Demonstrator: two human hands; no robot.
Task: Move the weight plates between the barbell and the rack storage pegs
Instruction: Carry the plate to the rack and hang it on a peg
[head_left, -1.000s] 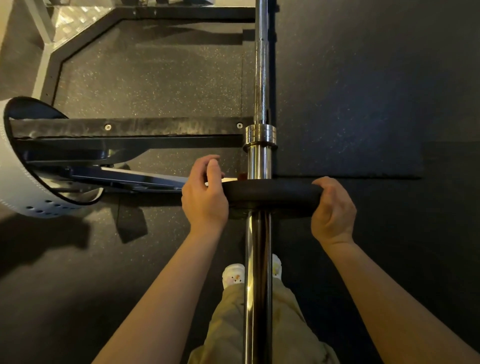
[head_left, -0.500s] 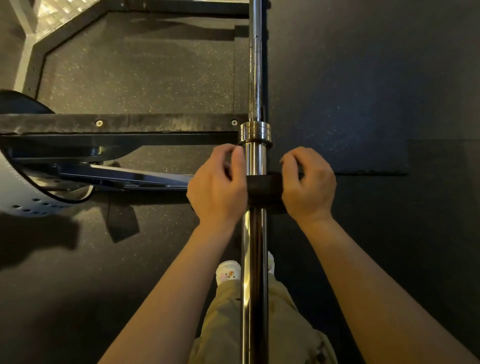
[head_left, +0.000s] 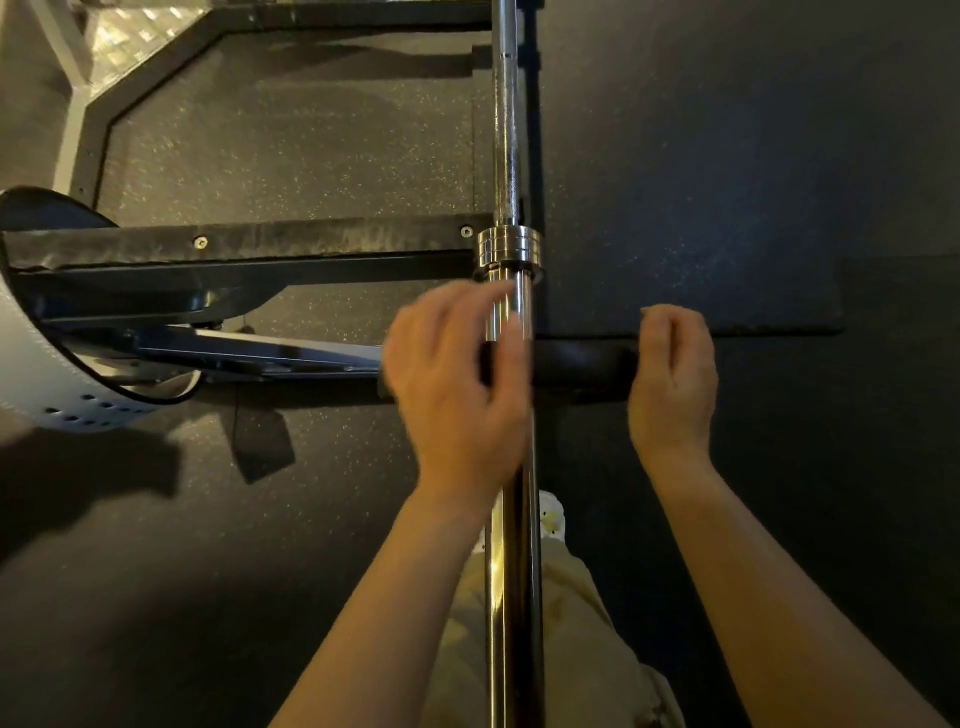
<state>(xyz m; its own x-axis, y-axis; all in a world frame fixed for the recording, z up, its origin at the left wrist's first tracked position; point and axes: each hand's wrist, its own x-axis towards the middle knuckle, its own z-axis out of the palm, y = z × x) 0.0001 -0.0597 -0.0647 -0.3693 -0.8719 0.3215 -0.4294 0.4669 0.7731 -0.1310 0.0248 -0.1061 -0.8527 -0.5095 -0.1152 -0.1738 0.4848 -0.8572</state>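
The chrome barbell sleeve (head_left: 511, 571) runs straight away from me, up to its collar (head_left: 509, 249). A black weight plate (head_left: 582, 366) sits on the sleeve, seen edge-on, a short way before the collar. My left hand (head_left: 457, 384) is blurred and lies over the plate just left of the sleeve, fingers curled round its top edge. My right hand (head_left: 672, 374) grips the plate's right rim, fingers hooked over the far side.
A black rack beam (head_left: 260, 244) crosses from the left to the collar, with a lower arm (head_left: 270, 353) beneath it. A white perforated round object (head_left: 52, 395) sits at the far left. Dark rubber flooring (head_left: 753, 156) lies below, and my leg and shoe (head_left: 550, 519) are under the sleeve.
My right hand slid from beside the sleeve out to the plate's right rim. My left hand stayed near the sleeve and is in motion. The plate keeps about the same place on the sleeve.
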